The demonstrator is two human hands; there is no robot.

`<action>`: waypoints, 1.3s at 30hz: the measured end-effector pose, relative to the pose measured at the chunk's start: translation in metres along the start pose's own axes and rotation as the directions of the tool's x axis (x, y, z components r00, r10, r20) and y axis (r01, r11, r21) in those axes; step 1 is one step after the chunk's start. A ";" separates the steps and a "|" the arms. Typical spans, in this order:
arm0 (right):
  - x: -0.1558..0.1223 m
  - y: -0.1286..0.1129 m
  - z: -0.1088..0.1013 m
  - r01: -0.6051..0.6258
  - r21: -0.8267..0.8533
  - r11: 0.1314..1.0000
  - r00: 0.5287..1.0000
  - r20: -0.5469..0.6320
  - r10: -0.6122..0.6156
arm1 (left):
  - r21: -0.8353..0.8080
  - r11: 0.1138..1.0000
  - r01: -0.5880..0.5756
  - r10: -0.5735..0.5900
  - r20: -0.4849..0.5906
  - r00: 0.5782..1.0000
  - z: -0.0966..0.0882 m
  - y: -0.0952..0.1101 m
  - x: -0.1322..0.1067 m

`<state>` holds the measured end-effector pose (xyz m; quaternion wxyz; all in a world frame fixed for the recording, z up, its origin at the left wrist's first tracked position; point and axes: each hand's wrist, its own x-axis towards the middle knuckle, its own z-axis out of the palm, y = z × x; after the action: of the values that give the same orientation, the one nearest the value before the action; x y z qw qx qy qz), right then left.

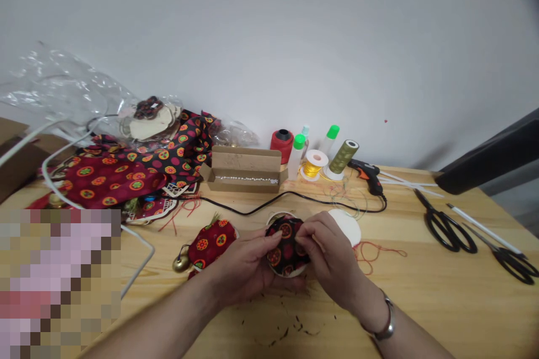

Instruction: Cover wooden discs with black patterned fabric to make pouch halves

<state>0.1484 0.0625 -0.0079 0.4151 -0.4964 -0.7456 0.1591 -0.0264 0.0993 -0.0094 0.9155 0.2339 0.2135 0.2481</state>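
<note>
Bare forearms (177, 314) are being extended over the wooden table (425, 286); between them a dark patterned round piece (287, 252) is being held. It is being cupped by the left hand (250, 263), the thumb being pressed on its face. Its right edge is being touched by the right hand (332, 255), thumb and forefinger being pinched together; what lies between them cannot be told. Near the left hand, a red patterned piece (214, 244) is being flanked by a brass bell (181, 262).
</note>
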 end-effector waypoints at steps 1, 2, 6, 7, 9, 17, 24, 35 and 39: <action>0.000 0.000 0.000 -0.004 0.008 1.000 1.000 -0.005 0.004 | 0.003 1.000 -0.004 0.004 0.000 1.000 0.000 0.000 0.000; 0.000 0.000 0.000 -0.005 0.011 1.000 1.000 -0.010 0.005 | 0.004 1.000 -0.006 0.006 0.000 1.000 0.000 0.000 0.000; 0.000 0.001 -0.001 0.000 0.010 1.000 1.000 -0.018 0.000 | 0.025 1.000 0.008 -0.008 -0.005 1.000 0.000 0.001 -0.001; 0.000 0.001 -0.001 0.006 0.005 1.000 1.000 -0.014 -0.006 | 0.039 0.999 0.014 -0.014 -0.008 1.000 -0.001 0.001 -0.002; 0.000 0.002 -0.001 0.023 -0.007 1.000 1.000 -0.003 -0.023 | 0.070 0.997 0.026 -0.025 -0.016 1.000 -0.002 0.000 -0.002; -0.001 0.000 -0.001 0.026 -0.007 1.000 1.000 -0.002 -0.026 | 0.104 0.995 0.008 -0.005 -0.027 1.000 -0.008 -0.006 0.002; -0.001 0.002 -0.001 -0.038 0.044 0.998 0.999 -0.014 0.039 | 0.095 0.995 0.025 -0.022 -0.031 0.999 -0.009 -0.006 0.000; 0.005 0.006 -0.012 -0.101 0.202 0.974 0.989 -0.086 0.120 | 0.192 0.965 0.177 -0.188 0.042 0.981 -0.003 -0.004 -0.005; 0.003 0.002 -0.010 -0.055 0.250 0.967 0.996 0.080 0.036 | 0.259 0.944 0.205 -0.235 0.089 0.968 -0.006 -0.006 -0.005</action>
<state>0.1569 0.0646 -0.0022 0.4427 -0.4503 -0.7229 0.2805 -0.0317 0.0938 -0.0160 0.9122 0.3354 0.2126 0.1012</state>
